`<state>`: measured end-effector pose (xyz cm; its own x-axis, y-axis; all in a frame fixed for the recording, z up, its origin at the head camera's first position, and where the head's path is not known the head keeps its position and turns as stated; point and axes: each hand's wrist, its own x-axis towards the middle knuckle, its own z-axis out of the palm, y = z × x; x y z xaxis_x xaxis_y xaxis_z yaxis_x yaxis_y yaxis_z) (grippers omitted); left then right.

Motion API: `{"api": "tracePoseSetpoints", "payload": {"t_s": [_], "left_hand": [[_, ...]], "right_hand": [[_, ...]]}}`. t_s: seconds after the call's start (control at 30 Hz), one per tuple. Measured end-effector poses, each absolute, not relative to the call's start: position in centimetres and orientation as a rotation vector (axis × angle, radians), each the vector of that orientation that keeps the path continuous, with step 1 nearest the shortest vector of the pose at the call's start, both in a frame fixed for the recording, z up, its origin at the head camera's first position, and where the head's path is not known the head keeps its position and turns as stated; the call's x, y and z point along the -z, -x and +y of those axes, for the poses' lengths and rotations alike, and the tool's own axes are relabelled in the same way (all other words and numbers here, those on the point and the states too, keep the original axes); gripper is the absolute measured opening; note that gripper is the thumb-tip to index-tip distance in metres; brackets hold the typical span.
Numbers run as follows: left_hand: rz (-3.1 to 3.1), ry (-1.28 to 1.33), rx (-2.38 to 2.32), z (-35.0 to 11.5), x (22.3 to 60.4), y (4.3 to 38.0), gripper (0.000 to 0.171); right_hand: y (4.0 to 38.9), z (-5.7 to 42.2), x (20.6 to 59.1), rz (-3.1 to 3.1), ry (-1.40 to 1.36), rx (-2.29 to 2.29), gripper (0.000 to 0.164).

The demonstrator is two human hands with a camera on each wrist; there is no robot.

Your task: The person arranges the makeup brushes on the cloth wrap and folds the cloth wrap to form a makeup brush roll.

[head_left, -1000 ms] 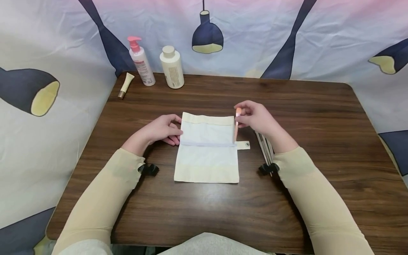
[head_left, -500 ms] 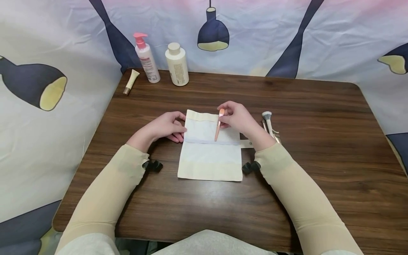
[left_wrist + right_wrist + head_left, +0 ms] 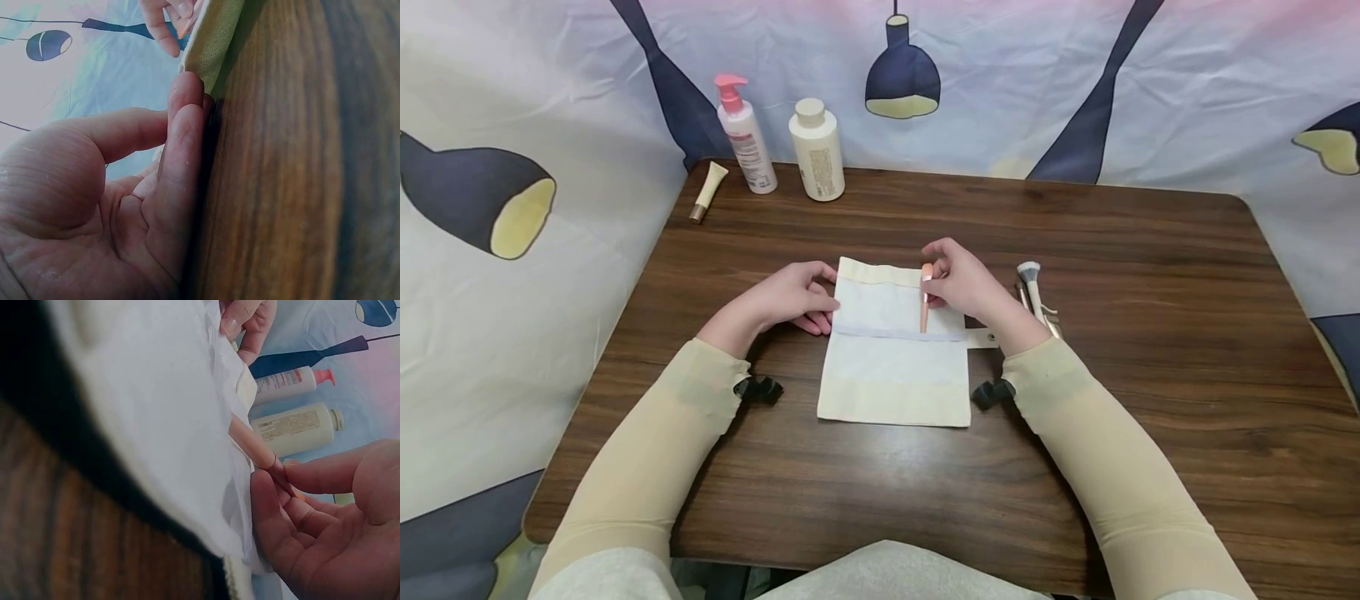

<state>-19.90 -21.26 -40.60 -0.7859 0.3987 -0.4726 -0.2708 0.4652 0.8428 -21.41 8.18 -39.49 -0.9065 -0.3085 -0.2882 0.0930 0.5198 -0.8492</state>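
A cream cloth brush roll (image 3: 891,383) lies unfolded on the table, with a seam across its middle and a snap strap (image 3: 981,338) at its right side. My left hand (image 3: 790,300) holds the roll's left edge between thumb and fingers; the left wrist view shows the fingertips against the cloth edge (image 3: 215,47). Over the roll's right half, my right hand (image 3: 962,279) pinches a small makeup brush (image 3: 924,312) near its orange head. The brush's peach handle (image 3: 250,442) points down, its end near the middle seam. Whether it enters a pocket I cannot tell.
More makeup brushes, one with a white-and-grey head (image 3: 1029,273), lie right of the roll, partly behind the right forearm. At the back left stand a pink pump bottle (image 3: 748,154) and a white capped bottle (image 3: 817,158), beside a small cream tube (image 3: 709,192).
My right hand has carried the brush left from the roll's right edge to over its white lining, then slightly back right, with the handle more upright. The left hand keeps its place.
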Motion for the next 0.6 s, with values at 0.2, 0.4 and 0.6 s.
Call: {"api": "tracePoseSetpoints", "payload": {"t_s": [0.2,0.4,0.6], "left_hand": [[2.079,-0.099,-1.354,-21.4,40.6,19.8,0.048],[2.074,-0.100,-1.354,-21.4,40.8,19.8,0.048],[2.081,-0.102,-1.353,-21.4,40.8,19.9,0.048]], "right_hand": [[21.2,8.2,39.5,2.373,0.205,1.272,0.038],[20.7,8.7,39.5,2.411,0.242,1.185,0.021],[20.3,9.0,39.5,2.502,0.349,1.040,0.010]]}}
